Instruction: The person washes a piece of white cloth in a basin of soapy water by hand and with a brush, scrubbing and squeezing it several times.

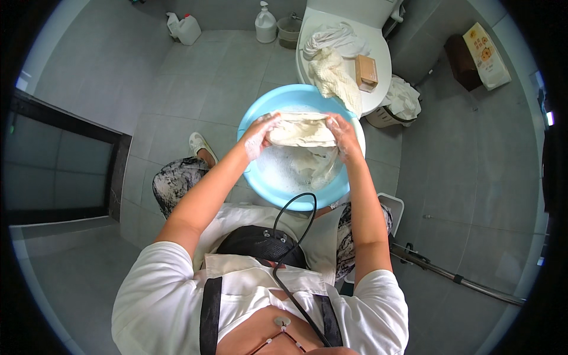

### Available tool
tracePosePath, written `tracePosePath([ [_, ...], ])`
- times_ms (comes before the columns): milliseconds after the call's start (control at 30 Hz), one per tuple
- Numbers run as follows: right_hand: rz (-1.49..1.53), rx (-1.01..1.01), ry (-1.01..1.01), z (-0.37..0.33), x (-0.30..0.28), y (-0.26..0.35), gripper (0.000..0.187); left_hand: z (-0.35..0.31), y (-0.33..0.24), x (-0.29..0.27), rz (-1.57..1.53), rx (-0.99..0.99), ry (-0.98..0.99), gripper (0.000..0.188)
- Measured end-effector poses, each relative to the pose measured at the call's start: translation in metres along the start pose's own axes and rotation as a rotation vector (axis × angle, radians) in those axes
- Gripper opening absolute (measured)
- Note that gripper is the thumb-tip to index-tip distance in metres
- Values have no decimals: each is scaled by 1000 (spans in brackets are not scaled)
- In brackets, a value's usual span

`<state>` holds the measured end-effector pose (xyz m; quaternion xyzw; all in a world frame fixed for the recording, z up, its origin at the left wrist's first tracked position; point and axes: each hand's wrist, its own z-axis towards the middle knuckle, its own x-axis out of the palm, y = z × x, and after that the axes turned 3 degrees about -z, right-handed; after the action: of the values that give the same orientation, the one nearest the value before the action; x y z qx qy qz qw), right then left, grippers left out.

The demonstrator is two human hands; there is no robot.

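Observation:
A wet, cream-coloured cloth item (pixel 302 130) is stretched between my two hands above a light blue basin (pixel 251 112). My left hand (pixel 258 136), wet with suds, is closed on its left end. At the opposite end my right hand (pixel 344 135) grips it, fingers also sudsy. Foamy water (pixel 275 168) fills the lower part of the basin, and a pale piece of fabric (pixel 322 168) lies in it below my right hand. Whether that piece joins the held cloth I cannot tell. The kind of garment does not show.
Just beyond the basin, a toilet (pixel 348 15) bears white fabric (pixel 337 40), a cream knit (pixel 332 74) and a small brown box (pixel 366 73). A full waste bin (pixel 381 120) stands beside it. A pump bottle (pixel 265 23) and white jugs (pixel 186 29) line the back wall. A black cable (pixel 284 260) loops before me.

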<state>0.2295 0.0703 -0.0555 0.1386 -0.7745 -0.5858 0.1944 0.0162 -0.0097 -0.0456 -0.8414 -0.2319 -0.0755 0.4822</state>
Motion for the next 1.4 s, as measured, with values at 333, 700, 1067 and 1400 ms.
tracePosePath([
  [333, -766, -162, 444, -23, 17, 29, 63, 37, 2, -15, -628, -22, 224, 32],
  [700, -274, -175, -45, -18, 34, 23, 40, 28, 16, 2, -714, -75, 196, 24],
  [1067, -643, -664, -405, -5, 56, -3, 20, 23, 36, 69, -451, 86, -33, 23],
  [1400, -625, -836, -282, -27, 86, 4, 16, 33, 40, 44, -786, -17, 433, 30],
])
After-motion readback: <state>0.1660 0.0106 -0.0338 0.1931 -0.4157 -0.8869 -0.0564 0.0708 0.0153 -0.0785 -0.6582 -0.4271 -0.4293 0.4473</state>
